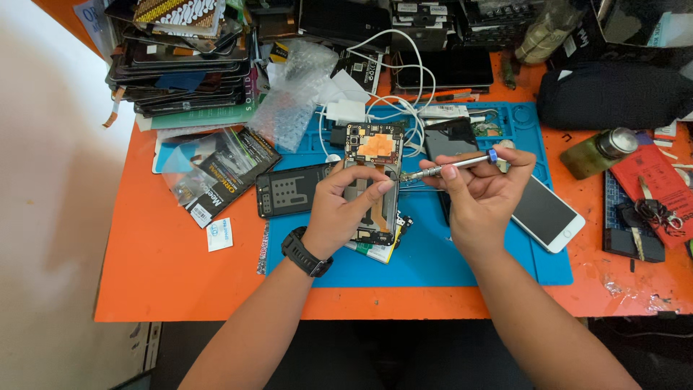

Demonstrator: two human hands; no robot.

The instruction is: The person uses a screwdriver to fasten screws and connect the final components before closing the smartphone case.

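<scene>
My left hand (343,209), with a black watch on its wrist, grips an opened phone (373,155) with its back cover off, showing the circuit board and an orange patch. It holds the phone above the blue work mat (433,253). My right hand (484,191) pinches a slim silver screwdriver (451,167) with a blue ring near its end. The screwdriver lies almost level, its tip at the phone's right edge near my left fingertips. A black phone back panel (289,189) lies flat just left of my left hand.
A white phone (548,214) lies face up under my right hand. White cables (404,101) and a charger lie behind the opened phone. Stacked phone screens (180,65) sit back left, a green bottle (598,152) and a black pouch (613,94) at right on the orange table (180,274).
</scene>
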